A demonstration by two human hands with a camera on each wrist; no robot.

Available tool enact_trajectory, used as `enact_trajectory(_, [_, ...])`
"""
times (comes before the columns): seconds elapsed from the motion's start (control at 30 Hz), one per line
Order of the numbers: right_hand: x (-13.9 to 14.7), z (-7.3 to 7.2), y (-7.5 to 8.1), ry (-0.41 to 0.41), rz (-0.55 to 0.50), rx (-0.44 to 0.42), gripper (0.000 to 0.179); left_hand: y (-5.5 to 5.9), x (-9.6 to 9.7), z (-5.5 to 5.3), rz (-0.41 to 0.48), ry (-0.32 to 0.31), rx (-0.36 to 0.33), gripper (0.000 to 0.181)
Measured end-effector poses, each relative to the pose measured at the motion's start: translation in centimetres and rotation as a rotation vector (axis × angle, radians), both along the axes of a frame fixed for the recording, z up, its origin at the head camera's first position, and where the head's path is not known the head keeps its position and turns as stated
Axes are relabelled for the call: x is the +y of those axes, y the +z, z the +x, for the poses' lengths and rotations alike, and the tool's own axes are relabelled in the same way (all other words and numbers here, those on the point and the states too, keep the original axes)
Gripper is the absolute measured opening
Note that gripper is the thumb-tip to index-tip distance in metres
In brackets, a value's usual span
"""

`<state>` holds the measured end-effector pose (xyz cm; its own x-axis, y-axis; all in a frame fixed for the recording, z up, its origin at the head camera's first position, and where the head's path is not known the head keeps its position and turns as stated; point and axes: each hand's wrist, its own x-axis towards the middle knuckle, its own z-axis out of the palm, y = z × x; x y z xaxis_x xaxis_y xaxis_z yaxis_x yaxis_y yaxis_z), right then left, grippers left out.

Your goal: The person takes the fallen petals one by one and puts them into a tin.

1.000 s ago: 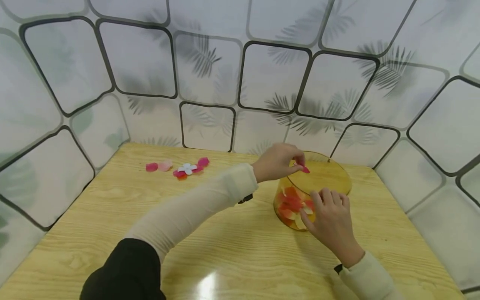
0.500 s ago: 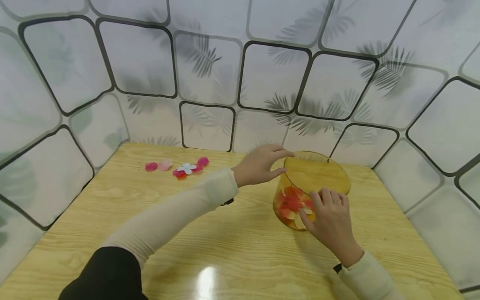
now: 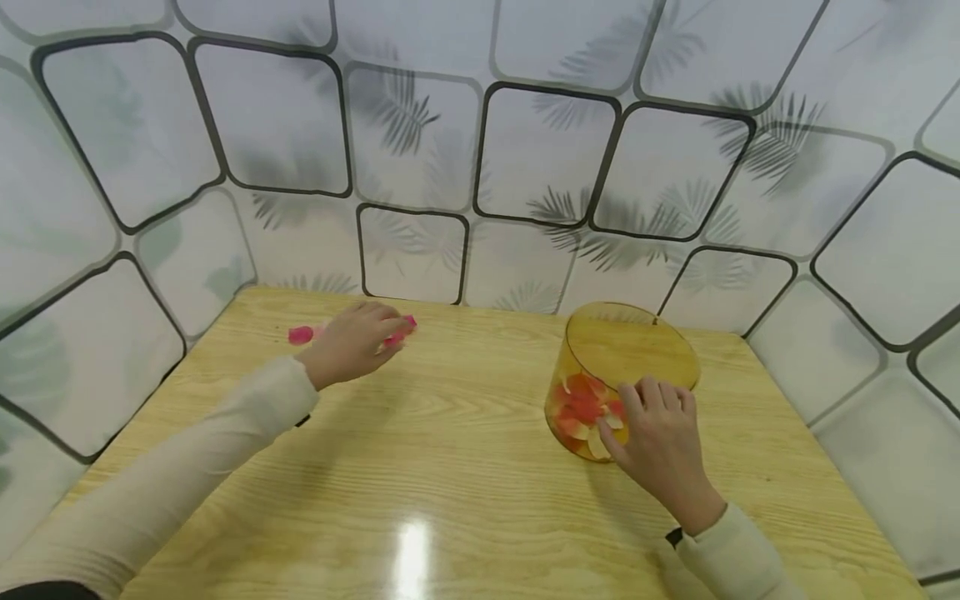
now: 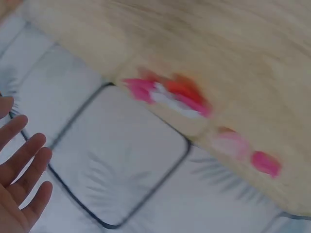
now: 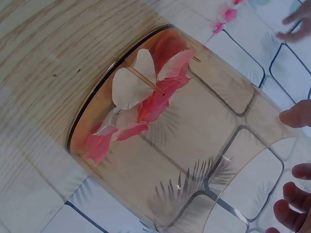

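Note:
My left hand (image 3: 356, 342) hovers over the loose artificial petals at the back left, fingers extended and holding nothing. Beneath it, pink petals (image 3: 409, 322) peek out past the fingertips; the left wrist view shows them blurred, with a white flower (image 4: 172, 100) among pink and red pieces. A pale pink petal (image 4: 231, 144) and a bright pink petal (image 3: 301, 335) lie apart from that cluster. My right hand (image 3: 667, 450) holds the transparent amber bucket (image 3: 567, 360) near its rim, thumb on the side. Red, pink and white petals (image 5: 155, 107) rest at the bottom of the bucket.
The wood-grain table (image 3: 465, 467) runs back to a white patterned curtain (image 3: 420, 250) with dark rounded outlines and leaf prints. It stands around the back and both sides.
My left hand let go of a pink petal at the bucket's opening, then moved left to the petals on the table. The right hand has stayed at the bucket.

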<state>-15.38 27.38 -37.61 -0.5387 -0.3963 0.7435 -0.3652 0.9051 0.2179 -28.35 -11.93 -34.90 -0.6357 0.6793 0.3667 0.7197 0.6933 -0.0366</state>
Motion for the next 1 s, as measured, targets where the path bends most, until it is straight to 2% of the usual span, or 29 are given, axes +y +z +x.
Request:
enact_trajectory(0.2, [0.0,0.1,0.1,-0.003,0.001,0.008,0.045,-2.5,-7.9,-2.8,-0.036,0.183,-0.088,0.022])
enact_trajectory(0.37, [0.1,0.1,0.1,-0.021,0.003,-0.022,0.050,-4.0,-11.7,-4.6,-0.045,0.296,-0.210,0.021])
enact_trajectory(0.57, [0.0,0.0,-0.1,-0.032,0.001,-0.038,0.054,-5.0,-13.2,-6.1,-0.065,0.437,-0.379,0.037])
enact_trajectory(0.67, [-0.1,0.0,0.0,-0.013,-0.010,-0.017,0.050,-5.5,-13.3,-6.7,-0.055,0.453,-0.428,0.040])
enact_trajectory(0.77, [-0.2,0.0,-0.1,0.005,-0.016,0.002,0.046,-6.0,-13.3,-7.0,-0.031,0.432,-0.432,0.031])
enact_trajectory(0.9, [-0.2,-0.1,-0.1,0.011,-0.015,0.010,0.045,-6.4,-13.3,-7.1,-0.010,0.400,-0.383,0.018])
enact_trajectory(1.0, [-0.1,-0.1,-0.1,0.010,-0.017,0.011,0.046,-6.4,-13.2,-7.1,0.010,0.402,-0.347,0.012])
